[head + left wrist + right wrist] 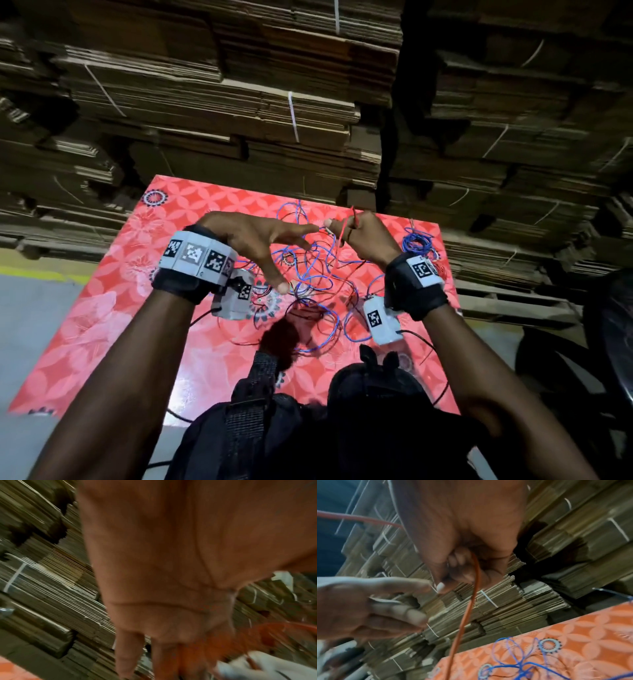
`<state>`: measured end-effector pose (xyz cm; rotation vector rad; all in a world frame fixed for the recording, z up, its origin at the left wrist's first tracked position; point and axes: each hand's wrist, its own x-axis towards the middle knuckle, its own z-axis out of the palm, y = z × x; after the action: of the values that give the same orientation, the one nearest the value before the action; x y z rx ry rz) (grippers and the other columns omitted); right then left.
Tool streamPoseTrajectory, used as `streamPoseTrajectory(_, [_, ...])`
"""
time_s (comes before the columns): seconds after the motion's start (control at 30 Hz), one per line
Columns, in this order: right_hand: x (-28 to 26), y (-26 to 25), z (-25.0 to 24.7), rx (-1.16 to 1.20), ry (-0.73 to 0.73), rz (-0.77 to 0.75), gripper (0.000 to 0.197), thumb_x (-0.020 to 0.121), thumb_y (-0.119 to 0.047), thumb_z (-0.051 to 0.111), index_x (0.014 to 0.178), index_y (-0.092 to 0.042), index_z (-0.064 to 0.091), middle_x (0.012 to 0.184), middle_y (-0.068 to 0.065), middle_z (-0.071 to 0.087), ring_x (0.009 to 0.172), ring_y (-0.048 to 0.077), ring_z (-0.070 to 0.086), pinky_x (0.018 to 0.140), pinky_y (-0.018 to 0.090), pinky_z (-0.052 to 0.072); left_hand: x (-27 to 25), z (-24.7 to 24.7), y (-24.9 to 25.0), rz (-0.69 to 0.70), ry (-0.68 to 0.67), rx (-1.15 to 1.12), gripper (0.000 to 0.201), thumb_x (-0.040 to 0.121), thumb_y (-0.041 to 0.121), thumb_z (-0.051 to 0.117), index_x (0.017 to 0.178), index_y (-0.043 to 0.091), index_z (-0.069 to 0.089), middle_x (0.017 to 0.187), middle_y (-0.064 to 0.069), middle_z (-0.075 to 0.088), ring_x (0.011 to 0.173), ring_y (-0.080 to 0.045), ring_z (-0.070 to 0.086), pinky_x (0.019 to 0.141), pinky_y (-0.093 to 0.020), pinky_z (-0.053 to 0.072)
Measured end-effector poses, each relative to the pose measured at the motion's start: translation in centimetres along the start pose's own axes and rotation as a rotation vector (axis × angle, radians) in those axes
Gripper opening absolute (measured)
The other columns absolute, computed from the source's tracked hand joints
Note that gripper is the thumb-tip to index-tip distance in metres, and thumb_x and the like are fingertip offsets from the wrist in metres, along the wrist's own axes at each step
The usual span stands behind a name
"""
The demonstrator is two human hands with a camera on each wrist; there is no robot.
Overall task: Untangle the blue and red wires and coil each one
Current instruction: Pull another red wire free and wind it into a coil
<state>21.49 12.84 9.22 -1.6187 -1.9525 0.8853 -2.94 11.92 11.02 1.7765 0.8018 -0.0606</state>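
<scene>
Head view, left to right. The left hand is raised above the desk, which carries a red floral-patterned cover; its fingers are spread and extended toward the right hand, the index tip almost meeting it, and no wire is seen gripped in it. The blurred left wrist view confirms straight fingers with a red smear beside them, too unclear to read as contact.

Centre: the tangle of blue wires and red wires lies loose on the desk below both hands, the strands crossing one another in many open loops, so most of the untangling is judged still to do.

The right hand is curled round a red wire, which rises above the fist and drops toward the tangle; the right wrist view shows the same red wire running out of the closed fingers down to the desk.

Far right: a small blue coil rests near the desk's edge, well apart from the tangle. This is judged to be one finished coil; the red wire in hand appears to be mid-extraction, not yet coiled.
</scene>
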Motion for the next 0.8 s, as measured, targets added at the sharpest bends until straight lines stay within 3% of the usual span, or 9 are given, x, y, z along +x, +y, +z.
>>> streamPoseTrajectory(0.13, [-0.6,0.3,-0.1,-0.108,0.029,0.0,0.048,0.095,-0.035,0.062,0.052,-0.014,0.06,0.033,-0.006,0.035,0.036,0.009,0.037,0.046,0.027,0.026,-1.6,-0.7,-2.6,0.016,-0.019,-0.125,0.117,0.059,0.028,0.094,0.153,0.033,0.023,0.149,0.007,0.046,0.141,0.001,0.032,0.117,-0.029,0.026])
streamPoseTrajectory(0.23, [-0.9,-0.1,0.9,-0.17,0.0,-0.064,0.047,0.094,-0.036,0.062,0.055,-0.009,0.058,0.046,0.001,0.047,0.048,0.016,0.046,0.053,0.03,0.037,-1.5,0.4,-2.0,0.146,0.037,-0.3,0.102,0.063,0.048,0.087,0.147,0.021,0.036,0.136,0.001,0.059,0.133,-0.007,0.046,0.11,-0.027,0.036])
streamPoseTrajectory(0.33, [-1.2,-0.9,2.6,-0.269,-0.075,-0.128,0.037,0.094,-0.032,0.059,0.063,-0.013,0.061,0.058,0.006,0.056,0.064,0.03,0.057,0.056,0.035,0.035,0.4,1.9,0.2,0.126,0.327,-0.285,0.06,0.068,0.068,0.073,0.108,0.023,0.07,0.096,0.006,0.075,0.092,-0.004,0.066,0.079,-0.02,0.051])
streamPoseTrajectory(0.4, [-1.6,-1.3,3.7,-0.317,-0.127,-0.164,0.024,0.093,-0.027,0.059,0.079,-0.011,0.07,0.071,0.01,0.065,0.075,0.033,0.062,0.061,0.034,0.038,1.6,2.8,0.9,0.062,0.523,-0.232,0.046,0.079,0.057,0.07,0.083,0.012,0.075,0.069,0.001,0.071,0.062,-0.004,0.063,0.055,-0.018,0.041])
streamPoseTrajectory(0.43, [-1.9,-1.5,4.2,-0.319,-0.142,-0.173,0.019,0.092,-0.025,0.061,0.084,-0.011,0.071,0.077,0.011,0.067,0.076,0.032,0.062,0.064,0.034,0.041,2.1,3.2,0.9,0.045,0.577,-0.226,0.044,0.082,0.048,0.071,0.079,0.003,0.074,0.063,-0.003,0.068,0.054,-0.006,0.06,0.05,-0.019,0.037])
streamPoseTrajectory(0.5, [-2.5,-1.4,5.1,-0.284,-0.167,-0.16,0.008,0.089,-0.018,0.063,0.084,-0.015,0.069,0.077,0.007,0.063,0.073,0.027,0.056,0.067,0.033,0.041,2.3,4.1,0.7,0.017,0.611,-0.233,0.041,0.083,0.038,0.073,0.077,-0.003,0.073,0.062,-0.008,0.068,0.051,-0.01,0.061,0.051,-0.022,0.039])
streamPoseTrajectory(0.57, [-2.6,-1.0,6.5,-0.295,-0.193,-0.15,0.005,0.086,-0.013,0.06,0.088,-0.016,0.064,0.084,0.009,0.066,0.08,0.031,0.06,0.069,0.036,0.041,2.0,4.9,0.2,0.006,0.61,-0.276,0.035,0.083,0.034,0.075,0.075,0.0,0.074,0.06,-0.006,0.069,0.05,-0.011,0.061,0.051,-0.022,0.042])
streamPoseTrajectory(0.7, [-3.4,0.4,10.4,-0.324,-0.173,-0.161,0.019,0.09,-0.03,0.061,0.101,-0.016,0.063,0.094,0.016,0.07,0.089,0.039,0.064,0.066,0.038,0.043,1.2,6.5,-1.6,-0.082,0.655,-0.455,0.027,0.085,0.026,0.074,0.086,-0.001,0.073,0.076,-0.012,0.073,0.057,-0.017,0.066,0.054,-0.023,0.045])
streamPoseTrajectory(0.8, [-5.7,0.7,13.4,-0.18,-0.12,-0.119,0.027,0.085,-0.034,0.052,0.092,-0.012,0.066,0.086,0.018,0.069,0.082,0.038,0.065,0.066,0.039,0.046,0.5,7.7,-4.0,-0.191,0.594,-0.524,0.041,0.087,0.036,0.07,0.087,-0.005,0.07,0.077,-0.017,0.072,0.051,-0.015,0.062,0.052,-0.022,0.048])
